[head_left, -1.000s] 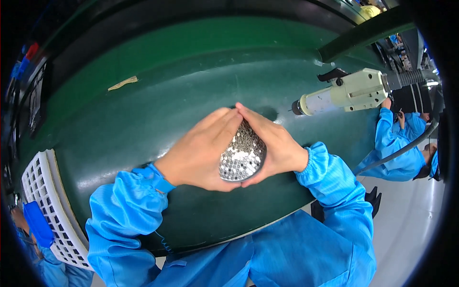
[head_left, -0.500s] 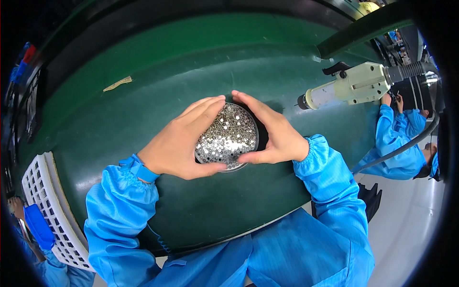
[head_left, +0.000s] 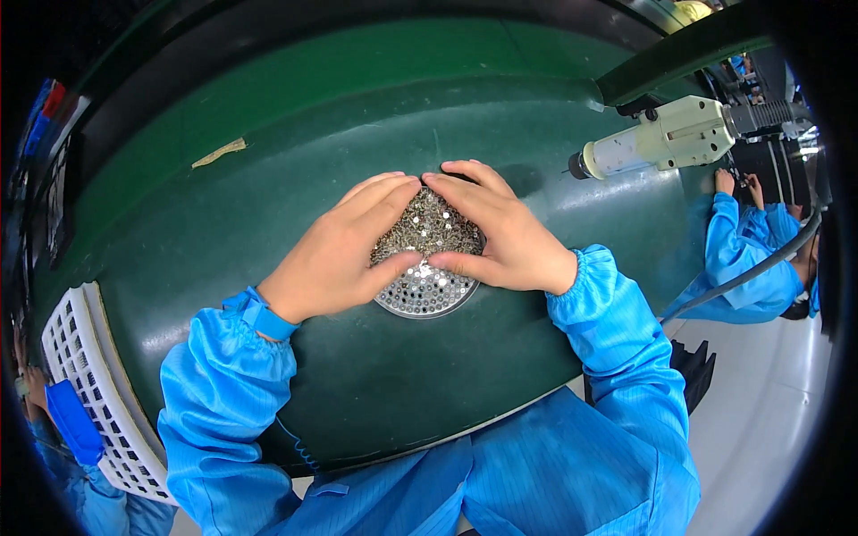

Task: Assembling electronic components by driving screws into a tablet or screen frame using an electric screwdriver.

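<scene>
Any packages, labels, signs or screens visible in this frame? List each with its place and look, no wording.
Tape strip: stuck on the green table top, beyond the left hand; short, torn-edged, tan, with no print to make out.
Coloured patches: far left rim, past the table edge; small red and blue shapes, too blurred to tell whether they are labels or packages.
No screens or signs show.

table [head_left: 268, 107]: dark green | sleeves [head_left: 223, 402]: bright blue | perforated tray [head_left: 427, 290]: silver | basket [head_left: 89, 402]: white
</scene>
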